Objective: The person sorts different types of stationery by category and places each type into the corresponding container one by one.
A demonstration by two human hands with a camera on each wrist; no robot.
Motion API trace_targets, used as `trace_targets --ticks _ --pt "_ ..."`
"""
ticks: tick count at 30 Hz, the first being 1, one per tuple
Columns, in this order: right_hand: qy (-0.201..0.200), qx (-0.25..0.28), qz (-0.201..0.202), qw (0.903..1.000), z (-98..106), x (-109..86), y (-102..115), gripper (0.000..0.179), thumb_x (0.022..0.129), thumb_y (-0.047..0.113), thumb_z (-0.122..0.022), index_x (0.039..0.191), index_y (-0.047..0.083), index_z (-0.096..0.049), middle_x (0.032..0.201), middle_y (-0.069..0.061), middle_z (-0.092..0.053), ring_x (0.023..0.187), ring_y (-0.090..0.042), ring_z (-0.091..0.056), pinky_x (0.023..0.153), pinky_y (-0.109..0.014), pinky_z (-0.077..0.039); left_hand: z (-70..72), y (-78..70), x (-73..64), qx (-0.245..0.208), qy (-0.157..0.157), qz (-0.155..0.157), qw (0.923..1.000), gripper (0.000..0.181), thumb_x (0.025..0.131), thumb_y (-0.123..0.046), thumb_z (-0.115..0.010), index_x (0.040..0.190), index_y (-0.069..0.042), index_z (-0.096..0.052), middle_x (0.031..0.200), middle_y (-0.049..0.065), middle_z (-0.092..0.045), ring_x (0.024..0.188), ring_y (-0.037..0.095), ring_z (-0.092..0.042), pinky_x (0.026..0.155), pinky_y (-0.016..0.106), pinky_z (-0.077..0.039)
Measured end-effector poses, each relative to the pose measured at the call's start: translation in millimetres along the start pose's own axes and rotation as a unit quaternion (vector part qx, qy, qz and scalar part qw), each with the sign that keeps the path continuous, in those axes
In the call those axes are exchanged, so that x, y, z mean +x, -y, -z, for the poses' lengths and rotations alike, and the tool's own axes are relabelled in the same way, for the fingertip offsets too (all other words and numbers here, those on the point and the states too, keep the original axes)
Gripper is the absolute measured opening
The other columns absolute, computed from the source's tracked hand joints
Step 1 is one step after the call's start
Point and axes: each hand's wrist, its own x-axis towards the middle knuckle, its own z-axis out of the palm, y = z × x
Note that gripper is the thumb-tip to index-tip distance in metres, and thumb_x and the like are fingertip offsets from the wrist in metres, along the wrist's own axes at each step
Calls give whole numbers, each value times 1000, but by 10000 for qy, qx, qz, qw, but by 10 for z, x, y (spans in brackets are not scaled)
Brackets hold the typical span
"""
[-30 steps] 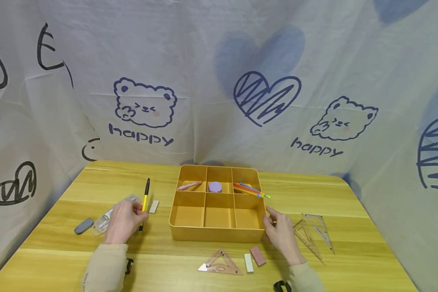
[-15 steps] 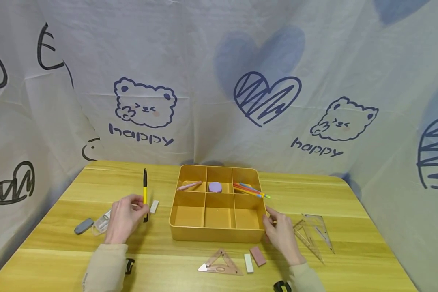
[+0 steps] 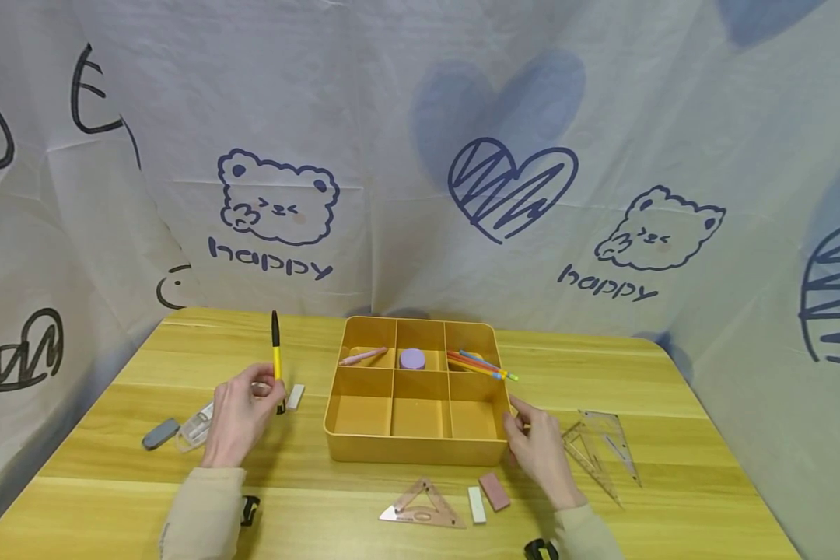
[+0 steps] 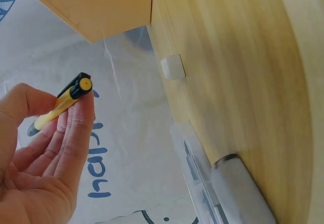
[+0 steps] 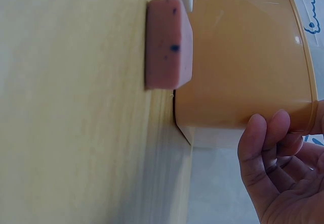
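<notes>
My left hand (image 3: 241, 408) pinches a yellow and black pen (image 3: 276, 354) between thumb and fingers, raised off the table and nearly upright. In the left wrist view the clip end of the pen (image 4: 81, 86) faces the camera. My right hand (image 3: 540, 447) grips the right wall of a yellow-orange divided box (image 3: 420, 449), fingers against its outside and thumb at the rim. A pink pen (image 3: 362, 357), a purple round item (image 3: 413, 358) and several colored pencils (image 3: 477, 364) lie in its back compartments.
Left of the box lie a white eraser (image 3: 295, 397), a clear case (image 3: 196, 428) and a grey eraser-like block (image 3: 160, 434). In front are a triangle ruler (image 3: 423, 513), a white eraser (image 3: 477, 505) and a pink eraser (image 3: 495, 491). More clear triangle rulers (image 3: 612, 439) lie right.
The pen in my left hand has risen and turned more upright, with the hand moving slightly up. My right hand and the box have stayed still.
</notes>
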Motion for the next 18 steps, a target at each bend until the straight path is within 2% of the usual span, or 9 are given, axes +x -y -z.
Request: trace_targets --ticks 3,6,12,18 --pt "-7 -20 -13 10000 -1 -1 0 41 98 3 -53 138 -9 -55 60 -3 -54 38 -22 -57 34 -18 -32 -23 8 2 -54 -162 -213 9996 28 95 -6 -57 118 9 -64 98 24 -74 88 38 -75 74 44 -63" --pt "1 -25 -33 10000 0 -2 -2 42 99 3 -53 138 -10 -55 60 -3 -54 38 -21 -56 34 -17 -31 -49 16 7 -108 -257 -433 9987 28 98 -5 -55 121 8 -62 96 24 -74 84 36 -75 72 41 -64" --pt "17 -11 -48 10000 0 -4 -5 42 99 3 -53 138 -11 -54 60 -3 -54 38 -20 -56 34 -17 -31 -77 25 8 -242 -204 -660 9973 29 101 -4 -52 126 9 -58 96 19 -72 71 21 -72 60 20 -58" --pt "15 -7 -44 10000 2 -5 -4 42 99 4 -53 138 -11 -54 60 -3 -54 38 -20 -56 34 -18 -31 -96 32 3 -56 -560 -1094 9924 27 101 -4 -52 124 9 -60 92 16 -69 67 6 -59 55 18 -49"
